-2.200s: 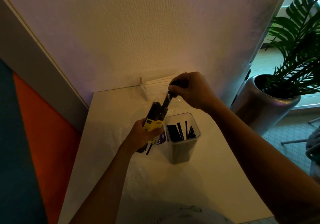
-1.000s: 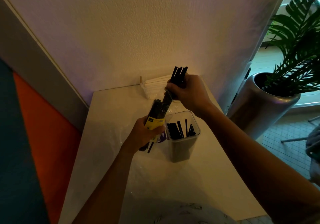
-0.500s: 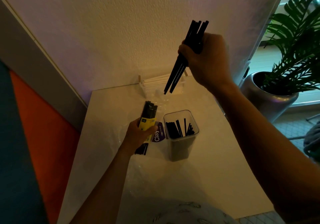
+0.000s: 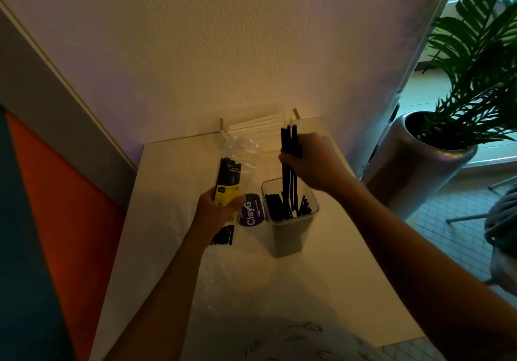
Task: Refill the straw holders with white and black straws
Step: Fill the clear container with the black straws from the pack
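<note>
Black straws (image 4: 289, 170), raised high a moment ago, now dip into the holder (image 4: 291, 220), gripped by the right hand (image 4: 313, 162); left hand (image 4: 215, 209) still clutches the pack (image 4: 228, 179).

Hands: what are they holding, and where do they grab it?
The right hand grips a bunch of black straws near their upper part, lower ends in the holder. The left hand grips a straw packet around its yellow label.

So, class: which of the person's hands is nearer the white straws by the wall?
Right. The right hand sits just in front of the white straws; the left hand is farther back, nearer the person.
</note>
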